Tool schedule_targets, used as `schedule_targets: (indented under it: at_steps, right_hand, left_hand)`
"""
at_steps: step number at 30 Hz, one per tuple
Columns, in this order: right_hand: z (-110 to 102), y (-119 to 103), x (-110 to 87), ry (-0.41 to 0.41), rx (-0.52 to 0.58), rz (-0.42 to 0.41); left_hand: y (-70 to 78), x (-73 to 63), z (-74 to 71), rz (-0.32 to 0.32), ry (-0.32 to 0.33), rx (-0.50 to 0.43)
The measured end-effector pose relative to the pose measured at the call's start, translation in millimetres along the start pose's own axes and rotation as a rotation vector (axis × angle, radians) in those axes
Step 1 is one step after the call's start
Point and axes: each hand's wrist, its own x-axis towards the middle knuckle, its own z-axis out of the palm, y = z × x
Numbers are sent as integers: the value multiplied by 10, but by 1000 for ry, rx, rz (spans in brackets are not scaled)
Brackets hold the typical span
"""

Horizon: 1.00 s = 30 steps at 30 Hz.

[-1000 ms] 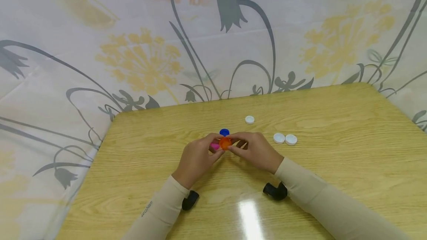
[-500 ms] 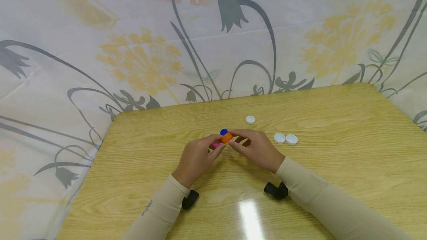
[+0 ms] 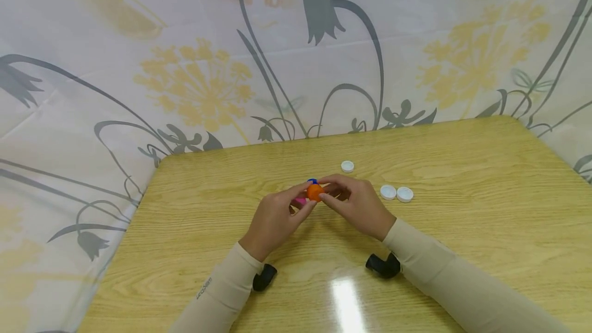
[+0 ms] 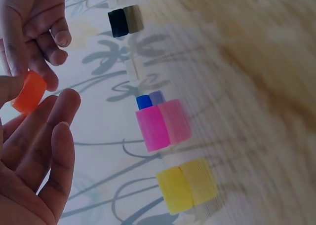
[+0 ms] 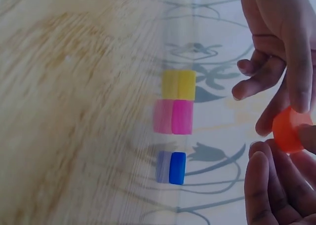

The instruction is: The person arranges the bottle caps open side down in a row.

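An orange bottle cap (image 3: 315, 192) is held up over the table between both hands, its closed top towards the head camera. My left hand (image 3: 277, 216) pinches it from the left, my right hand (image 3: 358, 204) from the right, each with thumb and fingertips. Just behind the fingers, partly hidden, are a blue cap (image 3: 312, 181) and a pink cap (image 3: 300, 201). Both wrist views show the pink cap (image 5: 182, 117) on the table between the blue cap (image 5: 177, 168) and a yellow cap (image 5: 186, 85). The left hand hides the yellow one in the head view.
Two white caps (image 3: 396, 193) lie side by side to the right, and another white cap (image 3: 347, 166) lies farther back. The left wrist view has a small black cap-like thing (image 4: 118, 22). A patterned cloth (image 3: 277, 66) hangs behind the wooden table (image 3: 462, 209).
The orange cap has been turned over between the fingers: its hollow side faced the camera, then its edge, now its closed top. The right fingers have closed back on it. Other caps stay put.
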Motion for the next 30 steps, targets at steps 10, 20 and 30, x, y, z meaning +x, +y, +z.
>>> schedule_targets:
  at_steps: [10,20,30]
  right_hand:
    - [-18,-6,-2,-40,24,13]
    - [-68,-6,-3,-103,-26,-42]
    - [63,-150,-65,-230,-23,-97]
  left_hand:
    - [4,1,-9,19,-8,44]
    - [13,20,-61,0,-47,33]
    - [-26,-226,-247,-102,-161,-59]
